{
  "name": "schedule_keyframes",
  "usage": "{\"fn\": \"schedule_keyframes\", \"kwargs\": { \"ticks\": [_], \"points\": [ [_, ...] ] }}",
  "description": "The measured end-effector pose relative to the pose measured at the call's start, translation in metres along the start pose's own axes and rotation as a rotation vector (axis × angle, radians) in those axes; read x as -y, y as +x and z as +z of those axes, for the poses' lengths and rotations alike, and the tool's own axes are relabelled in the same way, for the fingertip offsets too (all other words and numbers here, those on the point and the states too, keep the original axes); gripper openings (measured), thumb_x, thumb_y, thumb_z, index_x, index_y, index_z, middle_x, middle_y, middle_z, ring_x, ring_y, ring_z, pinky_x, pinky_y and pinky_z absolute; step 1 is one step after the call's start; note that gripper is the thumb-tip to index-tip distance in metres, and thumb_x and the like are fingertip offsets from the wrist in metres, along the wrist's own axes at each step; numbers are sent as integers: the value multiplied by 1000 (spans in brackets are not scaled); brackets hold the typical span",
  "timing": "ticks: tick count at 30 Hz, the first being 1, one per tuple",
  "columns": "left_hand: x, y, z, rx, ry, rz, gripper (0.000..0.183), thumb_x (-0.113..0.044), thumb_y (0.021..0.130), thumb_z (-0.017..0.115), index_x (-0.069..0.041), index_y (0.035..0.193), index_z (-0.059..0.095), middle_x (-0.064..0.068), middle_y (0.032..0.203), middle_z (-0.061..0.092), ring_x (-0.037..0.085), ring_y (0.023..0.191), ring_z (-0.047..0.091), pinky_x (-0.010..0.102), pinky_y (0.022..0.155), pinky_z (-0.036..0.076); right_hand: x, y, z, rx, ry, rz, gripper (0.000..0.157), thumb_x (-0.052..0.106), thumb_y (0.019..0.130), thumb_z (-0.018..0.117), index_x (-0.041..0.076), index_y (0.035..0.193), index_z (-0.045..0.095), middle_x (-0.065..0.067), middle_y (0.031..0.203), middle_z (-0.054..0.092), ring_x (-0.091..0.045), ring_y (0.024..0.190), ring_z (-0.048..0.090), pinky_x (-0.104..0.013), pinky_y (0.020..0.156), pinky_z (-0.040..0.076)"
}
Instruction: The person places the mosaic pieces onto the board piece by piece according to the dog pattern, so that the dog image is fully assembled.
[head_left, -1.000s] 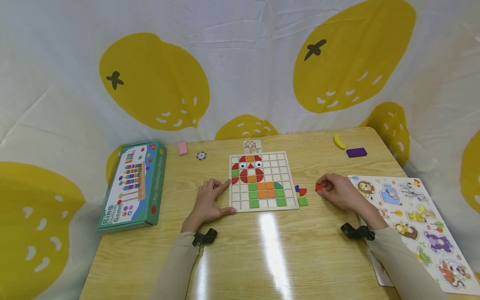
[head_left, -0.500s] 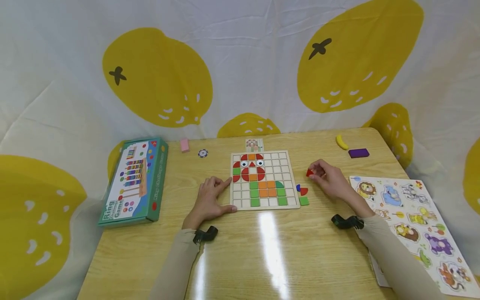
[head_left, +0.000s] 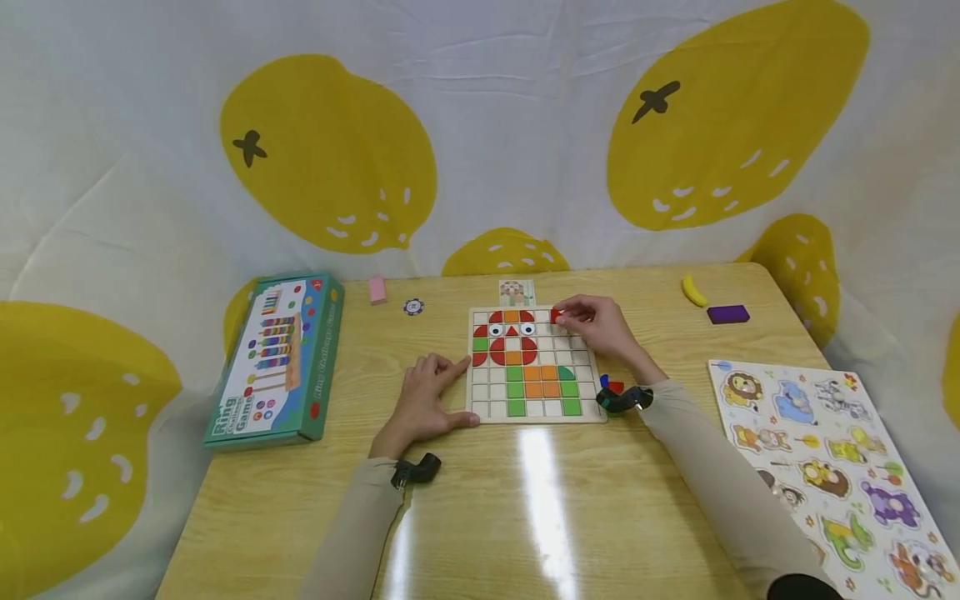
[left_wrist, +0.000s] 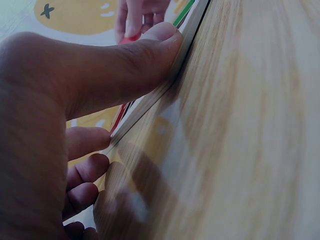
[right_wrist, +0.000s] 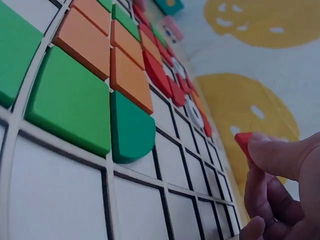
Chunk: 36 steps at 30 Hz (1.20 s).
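A wooden grid board (head_left: 497,392) holds red, orange and green tiles and two eye tiles in a bird-like pattern. My left hand (head_left: 423,396) is spread at its left side, with the thumb at the near corner and the index fingertip touching the edge. Over the board's far right part, my right hand (head_left: 603,327) pinches a small red tile (right_wrist: 244,142) between thumb and fingers. The right wrist view shows this tile raised off the grid; its exact shape is partly hidden. A rounded dark green tile (right_wrist: 132,129) sits in a cell beside orange tiles.
Loose blue (head_left: 604,381) and red pieces lie right of the board, partly behind the wrist camera (head_left: 624,398). A picture card (head_left: 517,292) lies beyond it. Around stand a game box (head_left: 273,367), pink block (head_left: 377,290), chip (head_left: 413,307), banana (head_left: 693,291), purple block (head_left: 728,314) and animal puzzle (head_left: 883,542).
My right hand has carried the red tile from the table right of the board leftward and away from me, over the board's far right part. The left hand has stayed at the board's edge.
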<state>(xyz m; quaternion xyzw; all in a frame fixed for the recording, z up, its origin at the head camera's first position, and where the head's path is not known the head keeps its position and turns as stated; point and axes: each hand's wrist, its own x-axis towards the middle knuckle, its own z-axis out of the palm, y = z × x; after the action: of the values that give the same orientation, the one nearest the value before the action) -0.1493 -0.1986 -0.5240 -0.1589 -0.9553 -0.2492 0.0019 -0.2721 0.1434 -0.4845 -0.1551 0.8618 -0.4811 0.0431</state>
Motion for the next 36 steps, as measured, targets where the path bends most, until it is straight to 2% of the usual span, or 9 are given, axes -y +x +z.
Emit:
{"fn": "schedule_keyframes", "kwargs": {
  "ticks": [5, 11, 21, 26, 30, 33, 36],
  "points": [
    [-2, 1, 0, 6, 6, -1, 101, -74, 67, 73, -32, 152, 39, 0, 117, 43, 20, 105, 36, 41, 92, 28, -3, 9, 13, 41, -76, 26, 19, 24, 93, 71, 15, 110, 75, -4, 94, 70, -21, 82, 61, -34, 73, 49],
    [-3, 2, -1, 4, 15, 8, 101, -74, 67, 73, -31, 152, 39, 0, 117, 43, 19, 104, 36, 41, 92, 29, -3, 10, 18, 76, -164, -20, 21, 23, 92, 72, 12, 108, 75, -4, 93, 71, -20, 78, 60, -34, 71, 48],
    [-3, 1, -2, -7, 17, 16, 101, -74, 67, 73, -31, 152, 40, 1, 115, 43, 20, 103, 36, 41, 89, 28, 4, 8, 22, 90, -176, -44, 20, 19, 89, 74, 9, 106, 76, -5, 89, 70, -19, 75, 59, -31, 68, 46],
    [-2, 1, -1, -5, 21, 12, 101, -74, 67, 73, -32, 152, 40, 1, 115, 43, 20, 103, 36, 41, 89, 28, 5, 9, 25, 93, -163, -30, 20, 20, 89, 75, 9, 106, 76, -5, 90, 69, -19, 76, 59, -30, 68, 47],
    [-2, 1, 0, 2, 30, 3, 101, -75, 67, 73, -32, 152, 39, 1, 116, 43, 19, 104, 36, 40, 89, 28, 2, 2, 14, 81, -134, -51, 25, 20, 89, 74, 9, 111, 74, -6, 95, 69, -20, 79, 59, -30, 70, 47],
    [-2, 1, 1, 7, 36, 1, 101, -75, 67, 72, -32, 152, 39, 1, 116, 43, 19, 104, 36, 39, 89, 28, -2, -10, -4, 58, -148, -77, 26, 22, 90, 74, 8, 112, 74, -6, 94, 69, -20, 80, 60, -30, 70, 47],
    [-2, 1, 1, -3, 31, 5, 101, -75, 67, 73, -31, 152, 40, 1, 116, 43, 20, 104, 36, 40, 89, 28, -6, -26, -27, 79, -200, -71, 26, 24, 89, 75, 8, 110, 74, -4, 89, 68, -20, 79, 59, -30, 70, 48]
  ]
}}
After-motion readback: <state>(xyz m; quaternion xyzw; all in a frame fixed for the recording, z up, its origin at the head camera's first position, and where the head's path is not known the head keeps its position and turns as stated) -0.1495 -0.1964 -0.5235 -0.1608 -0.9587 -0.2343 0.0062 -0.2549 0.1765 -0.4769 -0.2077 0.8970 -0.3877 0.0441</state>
